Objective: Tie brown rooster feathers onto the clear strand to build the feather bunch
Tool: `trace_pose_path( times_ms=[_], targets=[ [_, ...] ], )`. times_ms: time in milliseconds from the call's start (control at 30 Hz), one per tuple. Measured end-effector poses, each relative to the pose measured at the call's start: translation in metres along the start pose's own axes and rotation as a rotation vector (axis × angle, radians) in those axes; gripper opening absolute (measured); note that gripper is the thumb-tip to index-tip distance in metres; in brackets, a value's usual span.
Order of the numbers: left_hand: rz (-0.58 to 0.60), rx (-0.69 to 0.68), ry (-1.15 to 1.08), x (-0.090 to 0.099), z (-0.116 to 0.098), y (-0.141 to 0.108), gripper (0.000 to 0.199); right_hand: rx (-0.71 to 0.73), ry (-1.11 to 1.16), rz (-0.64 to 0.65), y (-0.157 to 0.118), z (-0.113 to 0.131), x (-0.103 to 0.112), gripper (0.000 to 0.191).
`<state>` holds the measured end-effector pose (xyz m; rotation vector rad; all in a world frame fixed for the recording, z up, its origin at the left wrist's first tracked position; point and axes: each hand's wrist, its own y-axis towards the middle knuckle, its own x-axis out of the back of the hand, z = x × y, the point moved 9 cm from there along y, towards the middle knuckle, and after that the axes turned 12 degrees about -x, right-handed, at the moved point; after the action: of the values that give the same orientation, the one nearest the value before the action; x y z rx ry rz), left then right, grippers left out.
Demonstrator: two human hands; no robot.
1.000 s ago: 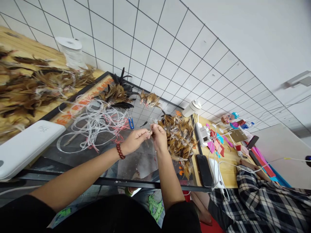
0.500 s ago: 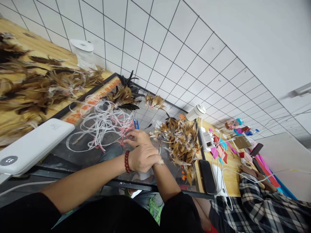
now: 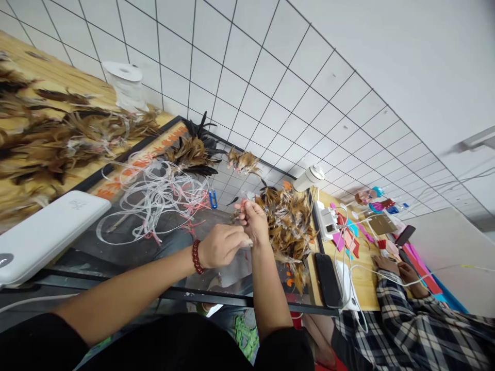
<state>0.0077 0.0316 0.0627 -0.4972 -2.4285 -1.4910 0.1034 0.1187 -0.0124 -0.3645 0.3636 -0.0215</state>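
Note:
My left hand (image 3: 221,246), with a dark red bead bracelet (image 3: 197,256) on the wrist, hovers over the dark glass-topped table with its fingers curled together. Something whitish shows at its fingertips; I cannot tell what. Just right of it, my right hand (image 3: 255,222) is raised with thumb and fingers pinched, and whatever they hold is too small to make out. Beside that hand lies a heap of brown feathers (image 3: 290,221). Left of the hands is a tangle of clear white cord (image 3: 154,193) with pink ties (image 3: 195,203). Small blue snips (image 3: 213,199) lie between.
A white power bank (image 3: 54,232) is at the left edge. More feathers (image 3: 42,139) and a ribbon spool (image 3: 126,85) lie behind it. To the right are a white bottle (image 3: 309,179), a black phone (image 3: 328,278), cables, and a person in a plaid sleeve (image 3: 390,299).
My right hand has drawn back from the pink ties, moving right and coming out from under my left hand. The left hand has lifted off the right wrist and shifted slightly left.

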Motion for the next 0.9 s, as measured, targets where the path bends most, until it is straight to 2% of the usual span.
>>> trace_pose_path(
  times_ms=[167,267,333,400,500,600,800,900],
  targets=[
    [-0.384,0.519,-0.123,0.028,0.053,-0.017,0.033,0.065,0.079,-0.006,-0.005,0.007,0.008,0.034],
    [-0.536,0.769,-0.486,0.017,0.084,-0.032,0.035,0.053,0.095,0.029,-0.008,0.005,0.002,0.034],
    [-0.537,0.855,-0.735,0.002,0.093,-0.034,0.036,0.045,0.060,0.023,-0.009,0.003,-0.001,0.035],
    [-0.513,0.902,-0.911,-0.009,0.094,-0.034,0.037,0.058,0.016,-0.011,-0.011,0.002,-0.003,0.036],
    [-0.550,0.914,-1.012,-0.013,0.092,-0.033,0.035,0.099,-0.008,-0.048,-0.012,0.003,-0.002,0.036],
    [-0.605,0.882,-0.959,-0.006,0.093,-0.034,0.036,0.131,-0.011,-0.052,-0.012,0.006,0.000,0.036],
    [-0.499,0.804,-0.747,0.002,0.092,-0.030,0.041,0.114,-0.029,-0.050,-0.014,0.006,0.000,0.041],
    [-0.518,0.779,-0.734,0.005,0.091,-0.029,0.040,0.119,-0.054,-0.111,-0.017,0.007,0.003,0.037]
  ],
)
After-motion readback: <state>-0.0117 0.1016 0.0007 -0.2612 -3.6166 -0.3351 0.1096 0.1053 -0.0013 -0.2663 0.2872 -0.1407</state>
